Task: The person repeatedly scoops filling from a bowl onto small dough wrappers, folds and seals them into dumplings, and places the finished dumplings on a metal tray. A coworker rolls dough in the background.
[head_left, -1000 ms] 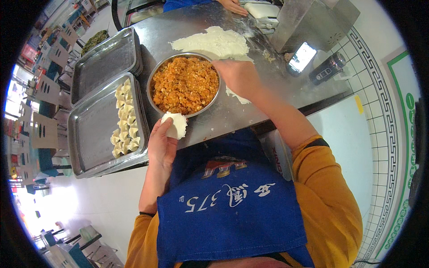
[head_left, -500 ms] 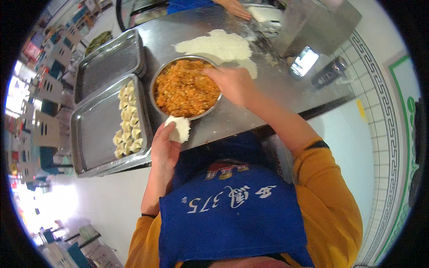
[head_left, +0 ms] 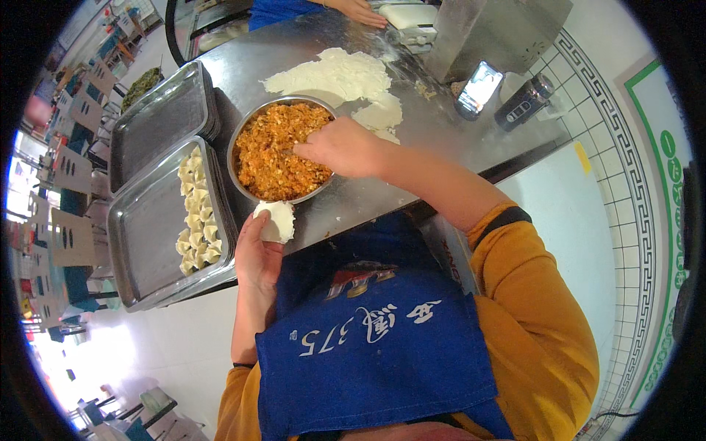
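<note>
A pale, thin dumpling wrapper [head_left: 279,223] is pinched at its left side by my left hand [head_left: 257,256], just off the near rim of a round metal bowl [head_left: 321,192]. Orange-brown chopped filling [head_left: 272,158] heaps up inside that bowl. Over the filling's right side, my right hand [head_left: 340,147] is closed with its fingertips down at the mixture; whatever it grips is hidden by the fingers. To the bowl's left, folded dumplings [head_left: 197,220] stand in rows along the right side of a metal tray [head_left: 143,242].
Another stack of metal trays [head_left: 158,125] lies beyond the first. White flour or dough [head_left: 331,77] spreads over the steel table [head_left: 434,143] behind the bowl. A lit phone [head_left: 479,90] and a dark cylinder [head_left: 523,101] stand at right. Another person's hand [head_left: 357,11] rests across the table.
My right hand has moved left and nearer, from the bowl's upper right rim to the filling's right side. The left hand still holds the wrapper. The whole view has shifted slightly.
</note>
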